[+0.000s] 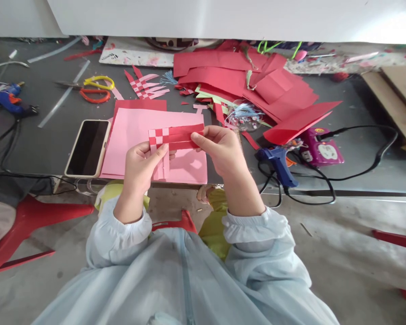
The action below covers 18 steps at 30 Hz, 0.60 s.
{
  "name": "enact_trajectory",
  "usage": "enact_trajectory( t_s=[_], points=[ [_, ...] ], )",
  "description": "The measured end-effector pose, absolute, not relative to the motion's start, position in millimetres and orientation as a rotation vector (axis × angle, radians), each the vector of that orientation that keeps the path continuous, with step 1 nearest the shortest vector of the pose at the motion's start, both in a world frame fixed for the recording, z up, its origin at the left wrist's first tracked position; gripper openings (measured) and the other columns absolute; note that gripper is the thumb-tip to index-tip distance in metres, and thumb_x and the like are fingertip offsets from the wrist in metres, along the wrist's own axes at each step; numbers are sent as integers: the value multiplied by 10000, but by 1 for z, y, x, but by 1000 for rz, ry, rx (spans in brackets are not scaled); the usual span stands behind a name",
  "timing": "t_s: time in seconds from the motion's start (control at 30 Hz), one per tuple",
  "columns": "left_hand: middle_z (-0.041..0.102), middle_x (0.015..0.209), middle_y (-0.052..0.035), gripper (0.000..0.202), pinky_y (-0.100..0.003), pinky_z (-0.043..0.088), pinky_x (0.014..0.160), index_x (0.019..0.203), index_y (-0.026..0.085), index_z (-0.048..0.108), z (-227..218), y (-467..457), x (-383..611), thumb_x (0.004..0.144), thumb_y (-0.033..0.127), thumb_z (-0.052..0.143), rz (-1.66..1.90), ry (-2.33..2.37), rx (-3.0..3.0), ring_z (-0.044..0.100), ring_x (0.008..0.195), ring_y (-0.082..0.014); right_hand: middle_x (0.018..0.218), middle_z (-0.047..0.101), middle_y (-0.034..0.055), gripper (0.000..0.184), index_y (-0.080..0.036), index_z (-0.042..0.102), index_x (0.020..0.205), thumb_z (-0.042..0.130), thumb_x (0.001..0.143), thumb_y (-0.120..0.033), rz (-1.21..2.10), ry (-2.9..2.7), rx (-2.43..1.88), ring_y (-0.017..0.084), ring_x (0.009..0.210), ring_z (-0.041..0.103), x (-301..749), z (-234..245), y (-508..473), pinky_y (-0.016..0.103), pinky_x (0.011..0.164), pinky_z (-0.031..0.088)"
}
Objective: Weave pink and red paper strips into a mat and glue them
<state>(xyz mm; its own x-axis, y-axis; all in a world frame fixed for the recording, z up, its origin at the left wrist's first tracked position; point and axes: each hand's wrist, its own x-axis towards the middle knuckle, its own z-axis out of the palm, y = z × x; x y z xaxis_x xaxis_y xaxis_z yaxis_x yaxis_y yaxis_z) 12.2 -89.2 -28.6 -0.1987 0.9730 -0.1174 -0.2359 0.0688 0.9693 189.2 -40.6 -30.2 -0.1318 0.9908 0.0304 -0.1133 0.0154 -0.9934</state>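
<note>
Between my two hands is a piece of woven paper strips (pixel 159 135), red and pink, with a checkered patch at its upper left. My left hand (pixel 142 163) pinches the woven corner between thumb and fingers, and pink strips hang down beside it. Farther right, my right hand (pixel 219 146) is closed on the ends of the red strips, which stretch sideways. Just behind them lie pink paper sheets (pixel 131 124) on top of a red sheet (pixel 142 105). Another checkered woven paper piece (pixel 144 85) rests on the table beyond.
Scissors (pixel 94 88) and a phone (pixel 88 149) lie to the left. Red paper sheets (pixel 223 76) are heaped at the back. On the right are a blue glue gun (pixel 279 164) with black cables and a purple box (pixel 323 151). Another glue gun (pixel 10 99) sits far left.
</note>
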Motion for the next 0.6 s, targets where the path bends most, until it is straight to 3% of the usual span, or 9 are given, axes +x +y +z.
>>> enact_trajectory(
  t_s=[0.3,0.6],
  points=[
    [749,671,-38,365,-336,648,699,808,167,751,-33,-89,9,669,472,892,1394,1229,893,768,710,-228,571,574,-28,417,-194,603,602,853,665,-522,1346,-1235,-1047,78,555,493,190,-30,-40,231,519,368],
    [719,626,-19,396,-362,656,709,776,173,747,-28,-89,11,617,492,919,1390,1226,867,761,681,-231,581,589,-24,402,-198,616,614,862,656,-513,1378,-1200,-1047,81,556,515,189,-29,-41,231,521,395]
  ],
)
